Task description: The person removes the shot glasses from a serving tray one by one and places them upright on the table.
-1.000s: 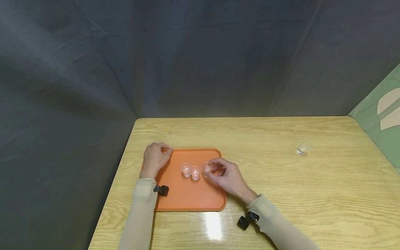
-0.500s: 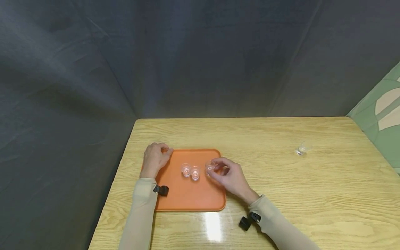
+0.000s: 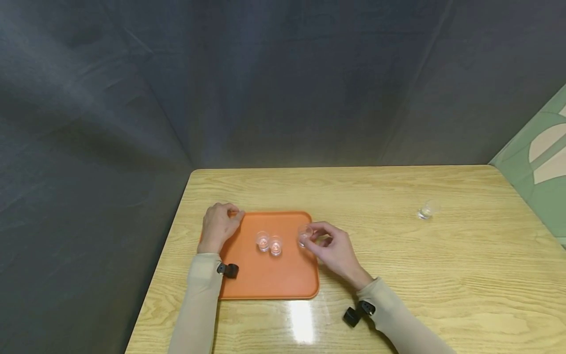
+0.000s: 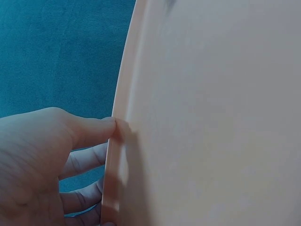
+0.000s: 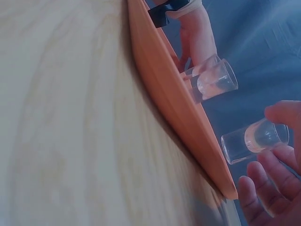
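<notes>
My right hand [image 3: 333, 248] pinches a small clear shot glass [image 3: 304, 237] between thumb and fingers, above the right part of the orange tray [image 3: 265, 280]. In the right wrist view this glass [image 5: 256, 140] has its base toward the tray; whether it touches the tray I cannot tell. Two more clear shot glasses, a left one [image 3: 263, 242] and a right one [image 3: 276, 246], stand side by side mid-tray. At the tray's far left corner, my left hand [image 3: 217, 226] holds the rim; the left wrist view shows its thumb on the rim [image 4: 121, 94].
A further clear glass [image 3: 427, 210] stands far right on the wooden table [image 3: 442, 275]. A dark cloth wall [image 3: 309, 88] rises along the back and left side. A green patterned panel [image 3: 548, 162] borders the right.
My right hand has moved the pinched glass rightward across the tray, away from the two standing glasses. The left hand and the tray stay put.
</notes>
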### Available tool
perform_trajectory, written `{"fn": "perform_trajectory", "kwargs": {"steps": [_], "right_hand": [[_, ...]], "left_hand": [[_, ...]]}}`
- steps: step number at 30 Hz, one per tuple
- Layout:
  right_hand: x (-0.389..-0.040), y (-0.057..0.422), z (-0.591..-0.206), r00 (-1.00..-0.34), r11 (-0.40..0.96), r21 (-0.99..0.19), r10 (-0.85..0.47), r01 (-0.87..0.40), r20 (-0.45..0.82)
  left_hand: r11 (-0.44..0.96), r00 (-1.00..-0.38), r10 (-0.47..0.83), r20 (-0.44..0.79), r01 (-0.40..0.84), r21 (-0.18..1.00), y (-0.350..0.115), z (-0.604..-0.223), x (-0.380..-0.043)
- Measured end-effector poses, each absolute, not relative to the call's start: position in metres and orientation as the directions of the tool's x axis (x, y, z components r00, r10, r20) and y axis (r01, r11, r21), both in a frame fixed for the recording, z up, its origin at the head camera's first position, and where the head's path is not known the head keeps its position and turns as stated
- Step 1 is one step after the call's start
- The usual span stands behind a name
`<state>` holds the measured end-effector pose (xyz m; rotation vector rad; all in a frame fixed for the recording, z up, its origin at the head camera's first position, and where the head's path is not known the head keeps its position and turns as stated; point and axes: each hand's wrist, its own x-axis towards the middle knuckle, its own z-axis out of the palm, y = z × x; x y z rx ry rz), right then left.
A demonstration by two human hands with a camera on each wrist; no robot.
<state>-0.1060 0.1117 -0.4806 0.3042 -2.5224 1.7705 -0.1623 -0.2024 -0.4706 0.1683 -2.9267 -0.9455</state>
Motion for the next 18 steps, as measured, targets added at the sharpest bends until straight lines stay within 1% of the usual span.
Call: {"fn": "perform_trajectory", "kwargs": {"steps": [13, 18], "right_hand": [[-0.107, 0.122, -0.482, -0.978, 0.35, -0.913, -0.108, -0.208, 0.181], [-0.107, 0.126, -0.483, -0.981, 0.346, -0.918, -0.092, -0.195, 0.173]], "left_hand": [[0.807, -0.99, -0.138, 0.013, -0.105, 0.581, -0.201, -0.471, -0.162], [0.804, -0.99, -0.139, 0.011, -0.106, 0.585, -0.201, -0.47, -0.162]]}}
